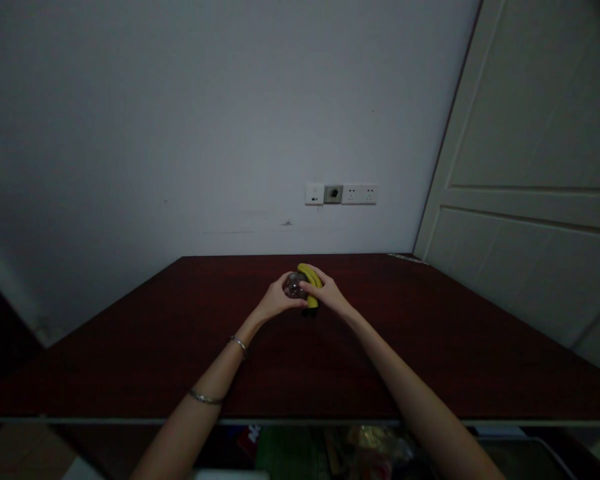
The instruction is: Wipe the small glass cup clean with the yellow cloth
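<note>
My left hand (274, 301) is closed around a clear, rounded, glass-like object (293, 288), which catches small bright reflections; whether it is a cup or a ball I cannot tell. Right beside it, my right hand (332, 296) grips a small bunch of yellow bananas (313, 302) with a dark lower end. The right thumb reaches across the bananas to the clear object, and the two things appear to touch. Both hands meet over the middle of the dark red tabletop (180, 333). Bracelets circle the left forearm.
Behind the table rises a pale wall (230, 120) with a row of sockets (359, 194). A white panelled door (530, 160) stands at the right. Below the table's front edge (310, 422), a green item (285, 453) and assorted packages lie in shadow.
</note>
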Demonstrator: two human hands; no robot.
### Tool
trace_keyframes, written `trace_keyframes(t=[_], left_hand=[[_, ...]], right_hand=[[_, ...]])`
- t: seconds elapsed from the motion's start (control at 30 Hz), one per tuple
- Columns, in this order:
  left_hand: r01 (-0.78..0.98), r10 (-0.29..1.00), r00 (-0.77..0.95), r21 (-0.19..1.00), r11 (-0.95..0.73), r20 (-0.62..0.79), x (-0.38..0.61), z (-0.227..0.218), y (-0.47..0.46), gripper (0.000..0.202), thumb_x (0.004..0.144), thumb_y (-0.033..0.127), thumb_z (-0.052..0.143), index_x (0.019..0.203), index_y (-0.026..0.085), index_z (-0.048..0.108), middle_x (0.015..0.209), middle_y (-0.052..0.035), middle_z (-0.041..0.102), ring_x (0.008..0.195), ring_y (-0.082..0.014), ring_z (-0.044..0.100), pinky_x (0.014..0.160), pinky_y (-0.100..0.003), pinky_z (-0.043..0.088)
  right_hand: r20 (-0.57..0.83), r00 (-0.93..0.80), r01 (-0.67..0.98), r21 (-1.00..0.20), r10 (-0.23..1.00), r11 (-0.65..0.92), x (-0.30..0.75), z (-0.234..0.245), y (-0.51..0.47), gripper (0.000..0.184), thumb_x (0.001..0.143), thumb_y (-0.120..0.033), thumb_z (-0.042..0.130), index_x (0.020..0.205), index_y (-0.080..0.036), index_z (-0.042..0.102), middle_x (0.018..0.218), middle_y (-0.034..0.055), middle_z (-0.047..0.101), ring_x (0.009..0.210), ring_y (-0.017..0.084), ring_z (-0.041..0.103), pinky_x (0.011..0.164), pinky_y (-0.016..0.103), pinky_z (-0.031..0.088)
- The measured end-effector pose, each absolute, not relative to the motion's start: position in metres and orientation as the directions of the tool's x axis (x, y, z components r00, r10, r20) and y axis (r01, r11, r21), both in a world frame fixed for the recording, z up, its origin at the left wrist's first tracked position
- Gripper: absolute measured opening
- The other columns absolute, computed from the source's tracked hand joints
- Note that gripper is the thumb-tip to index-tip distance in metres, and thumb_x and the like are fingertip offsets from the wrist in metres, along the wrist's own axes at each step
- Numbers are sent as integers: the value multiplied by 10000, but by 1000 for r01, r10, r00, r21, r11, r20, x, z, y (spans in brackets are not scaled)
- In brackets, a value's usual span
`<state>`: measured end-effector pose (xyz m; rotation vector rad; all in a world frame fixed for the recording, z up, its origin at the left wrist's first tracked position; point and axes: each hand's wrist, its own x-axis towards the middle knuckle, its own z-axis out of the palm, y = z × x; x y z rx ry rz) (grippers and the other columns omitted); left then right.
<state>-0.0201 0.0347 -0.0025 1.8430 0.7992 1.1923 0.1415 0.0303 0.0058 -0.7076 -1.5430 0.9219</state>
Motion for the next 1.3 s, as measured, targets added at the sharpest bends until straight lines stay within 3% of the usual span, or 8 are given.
trace_keyframes(t=[0.13, 0.33, 0.6, 0.93, 1.2, 1.3], left_hand=[[121, 820, 326, 840, -529, 470, -18, -3, 33, 821, 485, 290, 807, 1186, 112, 417, 1145, -142, 567, 1008, -236, 571, 872, -361, 461], [316, 797, 265, 732, -604, 544, -19, -2, 29, 840, 498, 361, 792, 1207, 121, 409, 1105, -125, 595, 1012, -243, 570, 880, -372, 458], [362, 750, 293, 658, -661, 593, -16, -2, 26, 875, 507, 339, 785, 1253, 141, 372, 1184, -116, 550, 1065, -224, 544, 928, -348, 427], [388, 760, 260, 656, -647, 596, -19, -1, 30, 856, 527, 328, 769, 1254, 157, 350, 1183, -112, 551, 1060, -231, 544, 906, -363, 433], [265, 731, 338, 685, -678, 593, -14, 0, 26, 861, 522, 280, 772, 1268, 148, 362, 1242, -135, 507, 1135, -246, 495, 972, -381, 381], [302, 754, 309, 693, -655, 579, -15, -1, 28, 855, 509, 298, 781, 1251, 152, 382, 1219, -127, 527, 1112, -248, 512, 959, -384, 392]], right_hand=[[544, -129, -39, -838, 829, 544, 145, 7, 33, 462, 652, -379, 677, 1076, -206, 613, 1123, 67, 630, 1038, 213, 579, 935, 353, 433], [648, -105, -31, -760, 754, 649, 145, 8, 29, 292, 665, -350, 682, 926, -220, 692, 1118, 55, 635, 1080, 225, 556, 968, 363, 403], [520, 7, -82, -851, 854, 519, 144, 7, 34, 389, 660, -419, 668, 972, -188, 685, 1034, 65, 676, 985, 251, 613, 902, 403, 461], [727, -171, 50, -668, 665, 742, 146, 8, 22, 240, 664, -337, 695, 895, -274, 707, 1221, 33, 571, 1130, 235, 521, 1008, 398, 366], [573, 14, -41, -818, 819, 573, 143, 3, 33, 371, 674, -414, 659, 977, -202, 685, 1049, 63, 670, 1007, 252, 602, 931, 417, 439], [610, -9, -14, -792, 792, 610, 142, 3, 29, 330, 680, -391, 662, 962, -222, 690, 1095, 51, 650, 1052, 245, 578, 953, 407, 422]])
